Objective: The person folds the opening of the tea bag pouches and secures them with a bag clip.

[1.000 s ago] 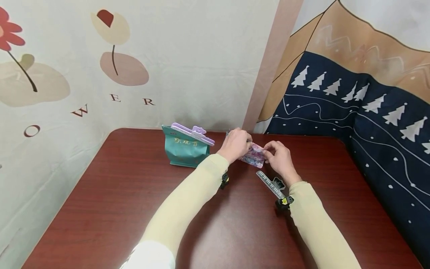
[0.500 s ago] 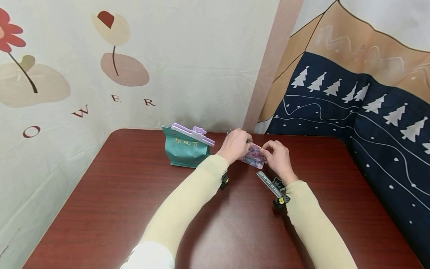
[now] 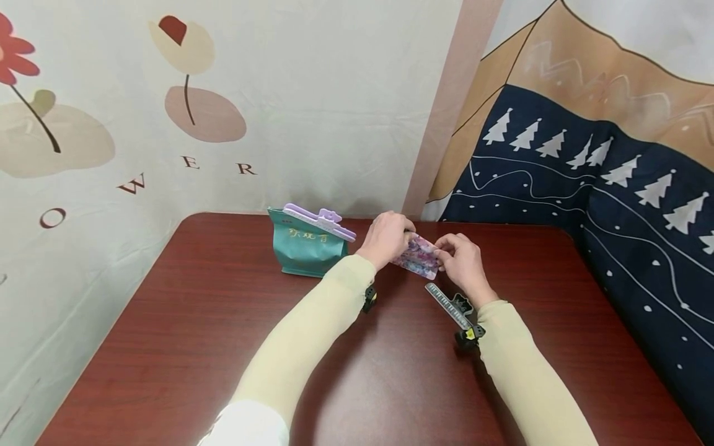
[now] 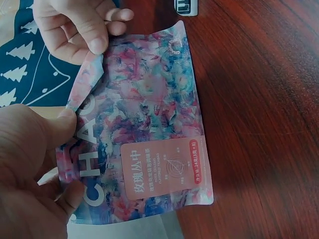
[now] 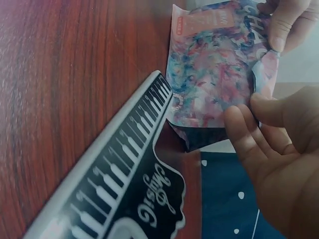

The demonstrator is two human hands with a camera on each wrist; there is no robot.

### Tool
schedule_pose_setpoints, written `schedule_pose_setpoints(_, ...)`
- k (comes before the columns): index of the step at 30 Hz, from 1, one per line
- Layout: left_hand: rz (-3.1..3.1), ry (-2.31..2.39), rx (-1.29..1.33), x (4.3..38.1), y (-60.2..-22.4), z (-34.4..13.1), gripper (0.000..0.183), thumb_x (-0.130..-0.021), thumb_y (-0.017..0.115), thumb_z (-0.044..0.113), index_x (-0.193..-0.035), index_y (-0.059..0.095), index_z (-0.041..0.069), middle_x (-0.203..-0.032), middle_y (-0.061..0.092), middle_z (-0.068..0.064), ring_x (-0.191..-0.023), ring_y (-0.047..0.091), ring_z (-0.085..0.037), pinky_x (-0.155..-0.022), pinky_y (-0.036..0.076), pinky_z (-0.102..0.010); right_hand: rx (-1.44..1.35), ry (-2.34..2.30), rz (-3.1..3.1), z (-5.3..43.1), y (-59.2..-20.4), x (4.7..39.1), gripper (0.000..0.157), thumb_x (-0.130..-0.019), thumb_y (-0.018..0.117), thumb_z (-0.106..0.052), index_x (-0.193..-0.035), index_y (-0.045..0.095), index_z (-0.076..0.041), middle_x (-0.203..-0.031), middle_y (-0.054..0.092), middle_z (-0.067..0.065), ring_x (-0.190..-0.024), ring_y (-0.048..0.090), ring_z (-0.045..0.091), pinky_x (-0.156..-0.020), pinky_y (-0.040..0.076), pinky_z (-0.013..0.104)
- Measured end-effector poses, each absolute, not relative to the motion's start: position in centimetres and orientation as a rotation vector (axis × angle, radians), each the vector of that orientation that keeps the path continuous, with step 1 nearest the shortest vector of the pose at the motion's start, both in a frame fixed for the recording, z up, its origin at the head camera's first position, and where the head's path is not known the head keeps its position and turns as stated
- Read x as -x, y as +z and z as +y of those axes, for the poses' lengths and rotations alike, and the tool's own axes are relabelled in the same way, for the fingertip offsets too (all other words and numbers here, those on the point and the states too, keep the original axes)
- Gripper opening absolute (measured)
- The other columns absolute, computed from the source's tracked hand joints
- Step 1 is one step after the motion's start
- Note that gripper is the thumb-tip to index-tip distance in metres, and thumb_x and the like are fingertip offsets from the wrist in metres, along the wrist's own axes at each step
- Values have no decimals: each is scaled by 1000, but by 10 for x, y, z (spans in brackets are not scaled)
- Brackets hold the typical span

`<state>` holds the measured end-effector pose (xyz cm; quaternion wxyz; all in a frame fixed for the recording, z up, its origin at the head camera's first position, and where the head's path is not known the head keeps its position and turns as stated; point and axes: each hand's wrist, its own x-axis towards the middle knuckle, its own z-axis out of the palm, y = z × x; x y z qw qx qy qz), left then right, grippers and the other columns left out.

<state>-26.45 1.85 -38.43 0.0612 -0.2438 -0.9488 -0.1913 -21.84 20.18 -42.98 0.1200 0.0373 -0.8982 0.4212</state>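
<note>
Reddish-brown wood grain runs across the worktop point(image 3: 195, 297) in the head view, its back corners rounded and a soft shine lying toward the front. Behind it hangs a pale sheet point(image 3: 323, 111) printed with flowers and the letters O, W, E and R, edged by a pinkish stripe. To the right, a dark blue cloth point(image 3: 519, 186) carries white trees below tan mountains and bends round a corner. Near the back edge, the left hand point(image 3: 386, 238) and right hand point(image 3: 462, 260) pinch a patterned pouch point(image 3: 418, 257) between them. Left of the hands stands a teal bag point(image 3: 307, 251) with a purple clip point(image 3: 319, 221) across its top; a piano-key clip point(image 3: 448, 305) lies on the worktop just beside the right wrist.

In the left wrist view, both thumbs press on the pouch's folded top strip, beside large white letters. Wood fills the right side, and the blue cloth shows at upper left.

In the right wrist view, the piano-key clip slants across the foreground, with the word Music on its black handle. Beyond it, the right thumb and fingers pinch the fold; the left hand holds farther along.
</note>
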Motion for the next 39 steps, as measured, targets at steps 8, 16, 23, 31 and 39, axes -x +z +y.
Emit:
schedule_pose_setpoints(8, -2858, -575, 752, 266, -385, 18, 16, -99, 71, 22, -107, 83, 15, -108, 79, 1, -98, 65, -19, -91, 52, -32, -130, 1205, -2716, 211, -423, 211, 19, -95, 71, -1, -114, 69, 5, -108, 62, 22, -79, 68, 29, -61, 54, 19)
schedule_pose_setpoints(16, -2861, -568, 758, 266, -384, 18, 16, -99, 71, 21, -106, 84, 16, -107, 79, 2, -98, 64, -18, -90, 52, -31, -124, 1143, -2781, 219, -421, 205, 28, -94, 72, -3, -120, 65, 6, -113, 63, 24, -85, 65, 32, -67, 56, 27)
schedule_pose_setpoints(23, -2870, -590, 749, 265, -384, 18, 17, -99, 71, 22, -108, 84, 15, -108, 79, 1, -98, 64, -18, -90, 52, -30, -103, 1087, -2848, 226, -422, 199, 30, -96, 72, -8, -121, 64, 6, -115, 62, 25, -92, 63, 34, -73, 53, 34)
schedule_pose_setpoints(31, -2864, -580, 751, 265, -385, 18, 16, -99, 70, 21, -107, 84, 15, -109, 79, 1, -99, 64, -18, -90, 52, -30, -99, 1040, -2951, 235, -422, 190, 31, -96, 72, -15, -121, 66, 3, -118, 61, 24, -98, 63, 37, -83, 55, 47)
schedule_pose_setpoints(39, -2866, -579, 750, 266, -385, 18, 17, -100, 69, 20, -108, 84, 15, -109, 79, 2, -98, 63, -18, -89, 52, -29, -123, 986, -3009, 244, -425, 181, 28, -95, 73, -14, -116, 68, 3, -115, 63, 23, -96, 65, 36, -85, 54, 50)
